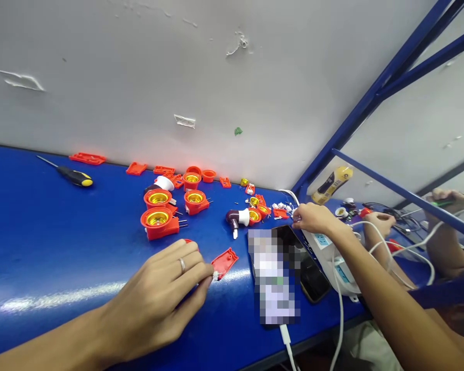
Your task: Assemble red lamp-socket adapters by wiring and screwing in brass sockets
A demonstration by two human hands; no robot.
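My left hand [166, 293] lies on the blue table [42, 247], a ring on one finger. Its fingertips pinch the near corner of a flat red plastic cover [225, 262] and rest over another red part, mostly hidden. My right hand [313, 217] reaches to the far right and closes its fingers on small white and metal bits [290, 210] beside a white power strip [325, 242]. What it grips is too small to name.
Several red lamp sockets with brass threads [159, 220] stand mid-table, with red covers along the wall. A black-and-yellow screwdriver [75, 176] lies far left. A phone [278, 273] on a white cable lies near the front edge. Another person's hands [379, 222] work beyond the blue frame [390, 188].
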